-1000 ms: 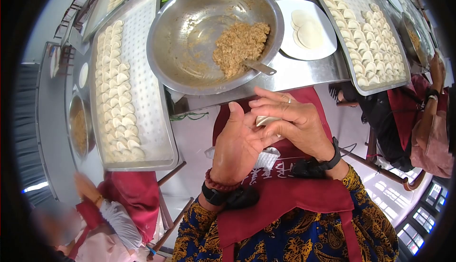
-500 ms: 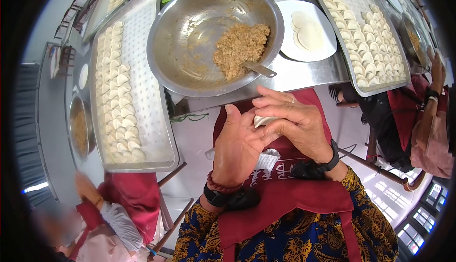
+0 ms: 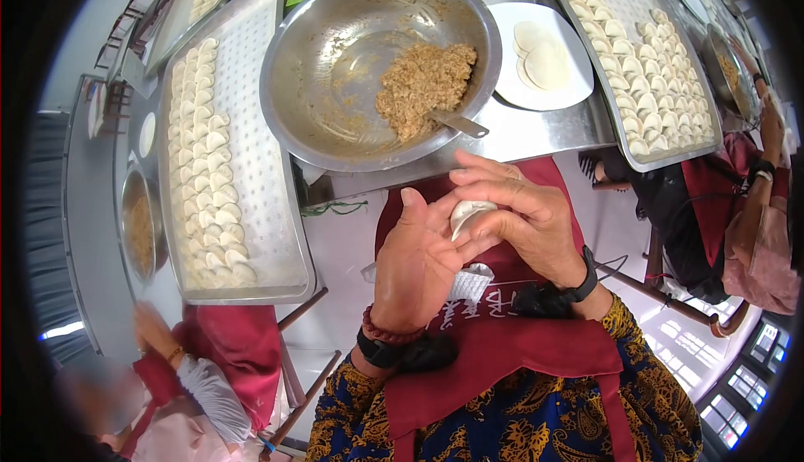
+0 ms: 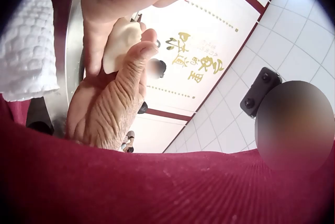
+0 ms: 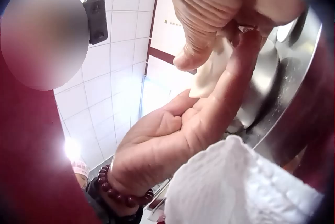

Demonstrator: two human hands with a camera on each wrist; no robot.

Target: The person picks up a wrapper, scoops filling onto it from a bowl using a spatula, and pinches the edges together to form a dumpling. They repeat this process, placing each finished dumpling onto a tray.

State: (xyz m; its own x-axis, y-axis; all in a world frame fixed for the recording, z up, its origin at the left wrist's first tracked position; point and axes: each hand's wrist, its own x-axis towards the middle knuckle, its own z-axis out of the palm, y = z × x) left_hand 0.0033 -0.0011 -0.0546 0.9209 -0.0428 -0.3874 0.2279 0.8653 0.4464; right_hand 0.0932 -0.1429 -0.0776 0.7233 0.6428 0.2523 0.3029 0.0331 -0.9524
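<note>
A pale half-moon dumpling (image 3: 467,213) lies on the fingers of my left hand (image 3: 423,252), whose palm faces up with the thumb spread away. My right hand (image 3: 528,219) reaches over from the other side and pinches the dumpling's edge between thumb and fingers. Seen from the left wrist, the dumpling (image 4: 121,43) sits between both hands, beside the right thumb. In the right wrist view the smooth dough of the dumpling (image 5: 209,72) shows below the right thumb, and the left fingers support it. Part of the dumpling is hidden by the right fingers.
Ahead stands a steel bowl (image 3: 335,35) with minced filling (image 3: 427,85) and a spoon handle (image 3: 459,123). Right of it, a white plate (image 3: 578,68) carries several round wrappers (image 3: 546,64). Trays of dumplings flank the bowl, left (image 3: 268,236) and right (image 3: 670,159). Other people sit either side.
More of the dumpling shows between my hands now, its rounded side turned upward. Both hands keep nearly the same place. At the far right another person's hand has moved.
</note>
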